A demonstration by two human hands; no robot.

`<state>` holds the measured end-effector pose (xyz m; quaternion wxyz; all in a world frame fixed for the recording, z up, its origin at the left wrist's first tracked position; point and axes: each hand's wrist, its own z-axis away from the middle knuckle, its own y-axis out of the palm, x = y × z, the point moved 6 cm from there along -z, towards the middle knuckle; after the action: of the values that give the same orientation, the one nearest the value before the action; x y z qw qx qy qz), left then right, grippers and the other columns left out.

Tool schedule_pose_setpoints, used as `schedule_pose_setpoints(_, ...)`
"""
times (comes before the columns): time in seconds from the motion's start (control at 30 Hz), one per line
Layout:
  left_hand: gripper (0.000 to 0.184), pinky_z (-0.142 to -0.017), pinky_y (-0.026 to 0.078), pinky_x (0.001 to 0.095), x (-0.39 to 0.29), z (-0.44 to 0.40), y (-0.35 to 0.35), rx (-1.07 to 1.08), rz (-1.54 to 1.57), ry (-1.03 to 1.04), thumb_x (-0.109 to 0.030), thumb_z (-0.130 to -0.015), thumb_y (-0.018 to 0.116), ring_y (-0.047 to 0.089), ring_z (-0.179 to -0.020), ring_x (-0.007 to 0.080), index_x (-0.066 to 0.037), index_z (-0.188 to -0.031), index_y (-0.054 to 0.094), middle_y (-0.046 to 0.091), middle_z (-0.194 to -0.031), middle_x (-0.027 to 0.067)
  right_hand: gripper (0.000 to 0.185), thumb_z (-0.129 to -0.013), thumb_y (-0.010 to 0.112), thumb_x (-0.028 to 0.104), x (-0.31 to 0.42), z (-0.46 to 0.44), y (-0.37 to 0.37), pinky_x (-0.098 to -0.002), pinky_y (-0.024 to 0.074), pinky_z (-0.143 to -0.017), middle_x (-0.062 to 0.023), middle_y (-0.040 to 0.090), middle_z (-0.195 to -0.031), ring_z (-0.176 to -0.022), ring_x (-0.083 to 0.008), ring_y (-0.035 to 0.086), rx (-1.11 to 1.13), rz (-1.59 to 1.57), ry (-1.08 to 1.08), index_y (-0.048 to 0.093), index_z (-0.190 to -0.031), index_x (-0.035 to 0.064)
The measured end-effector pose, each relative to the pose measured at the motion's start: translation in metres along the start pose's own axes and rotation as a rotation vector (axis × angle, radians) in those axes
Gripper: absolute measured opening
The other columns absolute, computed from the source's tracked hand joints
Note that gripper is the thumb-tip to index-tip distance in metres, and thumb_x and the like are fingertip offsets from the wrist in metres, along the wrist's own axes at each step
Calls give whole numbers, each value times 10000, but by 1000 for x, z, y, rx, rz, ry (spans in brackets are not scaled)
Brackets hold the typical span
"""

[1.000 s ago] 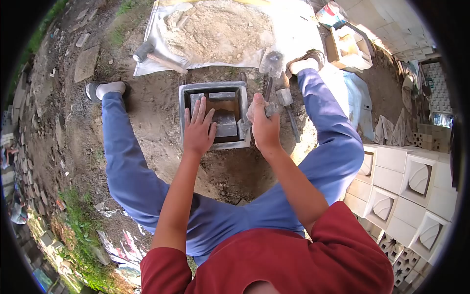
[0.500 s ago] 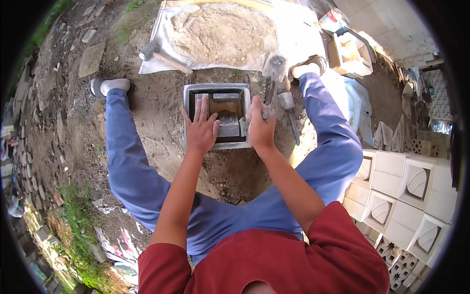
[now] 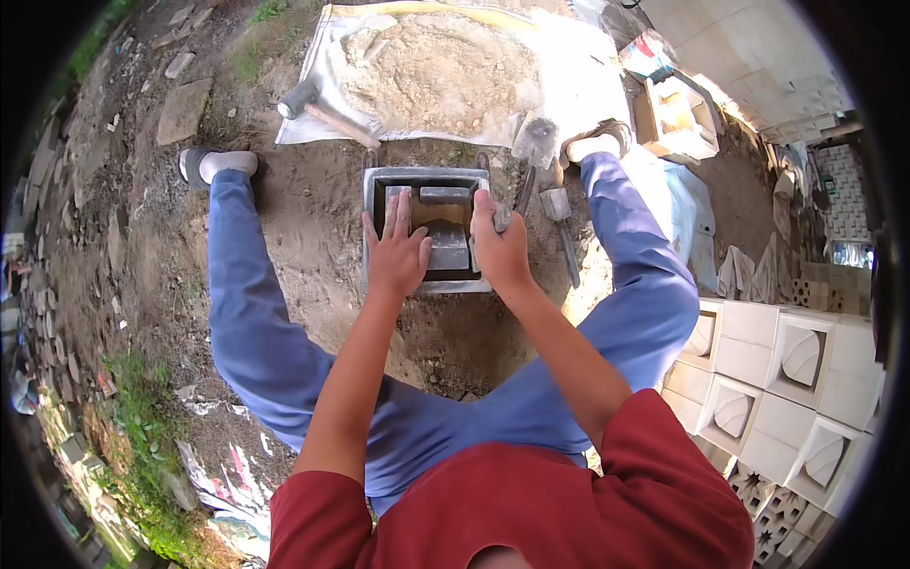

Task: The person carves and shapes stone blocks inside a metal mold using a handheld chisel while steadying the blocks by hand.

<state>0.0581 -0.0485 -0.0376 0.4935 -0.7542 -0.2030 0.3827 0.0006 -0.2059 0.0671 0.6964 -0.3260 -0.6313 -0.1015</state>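
A grey metal block mould [image 3: 427, 174] stands on the ground between my legs, with grey inner blocks [image 3: 444, 257] and brown material inside it. My left hand [image 3: 398, 258] lies flat over the mould's left part, fingers spread and pointing away from me. At the mould's right edge my right hand [image 3: 500, 252] is closed, thumb up, around a short grey piece [image 3: 501, 219] whose kind I cannot make out. A trowel [image 3: 536, 140] lies just beyond this hand, its dark handle pointing towards it. Right of the hand rests a grey-headed hammer [image 3: 556, 205].
Ahead, a pale heap of sandy material [image 3: 441, 76] lies on a white sheet [image 3: 318, 76], with a mallet [image 3: 298, 100] at its left corner. A hollow pale block [image 3: 681, 119] sits at the upper right. Stacked patterned blocks [image 3: 758, 379] stand at my right.
My right hand and the grey piece have shifted slightly left against the mould's edge. My left hand stays spread on the mould. The whole view has moved a little.
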Motion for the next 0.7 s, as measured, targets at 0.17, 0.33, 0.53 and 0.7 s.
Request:
schedule_pose_setpoints(0.17,387,-1234,96,576,-1,1,-4,43,20,14,-368,-1013,467,171,-1548,317,-95,-1134,712,191,-1669,163,565,-1067,498,424,-26,12,-5,-363,380,-553,-22,471,-562,-570,-130,452,-55,-66,118,558,-693,6)
schedule_pose_setpoints(0.33,473,-1240,147,520,-9,3,-2,15,23,102,-383,-1020,472,160,-1541,377,-61,-1338,609,183,-1658,213,500,-1059,533,396,-28,22,-15,-337,373,-579,10,489,-627,-635,-106,440,97,-69,131,555,-739,12)
schedule_pose_setpoints(0.53,698,-1232,203,494,-38,5,6,134,468,-5,-336,-994,549,295,-1472,448,-9,-1556,295,285,-1609,252,422,-1033,602,290,-24,29,-27,-274,321,-570,72,421,-654,-664,-41,373,207,-208,-15,507,-702,47)
schedule_pose_setpoints(0.7,733,-1238,186,493,-21,-8,-13,-97,116,14,-327,-971,582,261,-1500,412,61,-1528,306,281,-1614,249,414,-1025,616,306,-30,24,-20,-266,329,-545,69,446,-629,-603,-34,397,374,-302,41,497,-686,101)
